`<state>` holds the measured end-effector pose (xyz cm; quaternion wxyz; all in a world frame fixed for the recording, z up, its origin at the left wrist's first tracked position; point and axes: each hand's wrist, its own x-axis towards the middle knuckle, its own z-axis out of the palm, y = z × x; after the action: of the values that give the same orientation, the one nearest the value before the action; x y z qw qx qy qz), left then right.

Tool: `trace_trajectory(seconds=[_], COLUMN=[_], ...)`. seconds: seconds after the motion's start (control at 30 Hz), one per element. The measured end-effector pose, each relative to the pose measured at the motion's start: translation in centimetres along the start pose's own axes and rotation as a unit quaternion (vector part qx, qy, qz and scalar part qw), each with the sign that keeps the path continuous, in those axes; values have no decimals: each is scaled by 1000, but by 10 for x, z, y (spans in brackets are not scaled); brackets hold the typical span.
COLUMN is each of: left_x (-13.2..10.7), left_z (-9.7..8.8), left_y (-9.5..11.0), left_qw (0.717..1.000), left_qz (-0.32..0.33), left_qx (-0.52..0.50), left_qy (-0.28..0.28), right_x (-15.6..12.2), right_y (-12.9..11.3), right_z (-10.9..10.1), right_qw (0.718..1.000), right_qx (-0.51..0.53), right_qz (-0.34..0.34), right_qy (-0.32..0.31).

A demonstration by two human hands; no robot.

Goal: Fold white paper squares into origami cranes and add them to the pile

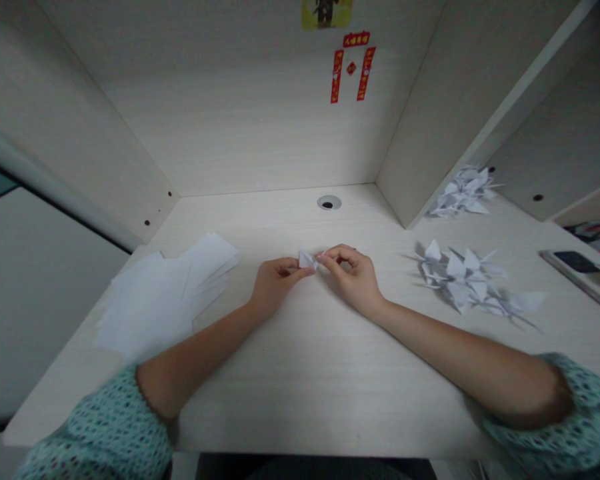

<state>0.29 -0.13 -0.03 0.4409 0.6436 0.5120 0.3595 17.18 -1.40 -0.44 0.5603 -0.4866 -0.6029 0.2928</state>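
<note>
A: Item one, the hands?

B: The left hand [275, 283] and the right hand [353, 273] are meeting at the middle of the desk [300, 373]. Both are pinching the small folded paper [307, 260] between them. The fingertips are closing narrowly on it, the left on its left side and the right on its right side. The other fingers are curling in.

A: Where is that paper sitting?

B: It is standing up between the two hands, just above the desk surface and in front of the cable hole [329, 202]. I cannot tell whether its lower edge is touching the desk.

A: Item two, stock on the left?

B: A loose stack of white sheets [165, 293] is lying fanned out, near the left hand but apart from it.

A: Item three, on the right?

B: A near pile of folded paper cranes [463, 277] is lying beside the right hand, not touching it. A far pile of cranes [463, 193] is lying behind the upright panel. A dark phone [577, 263] is lying at the right edge.

A: Anything on the back wall?

B: Red paper strips [353, 67] are hanging there under a yellow sticker [327, 12].
</note>
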Motion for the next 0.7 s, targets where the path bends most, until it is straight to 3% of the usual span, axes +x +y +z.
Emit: trace_trajectory(seconds=[0.7], left_x=[2], left_z=[-2], left_y=[-2], left_qw=[998], left_qz=[-17], left_qx=[-65], left_qy=[-6], right_x=[3], right_y=[3], right_z=[-1], right_qw=[999], right_qx=[31], right_qz=[-2], right_qy=[-9])
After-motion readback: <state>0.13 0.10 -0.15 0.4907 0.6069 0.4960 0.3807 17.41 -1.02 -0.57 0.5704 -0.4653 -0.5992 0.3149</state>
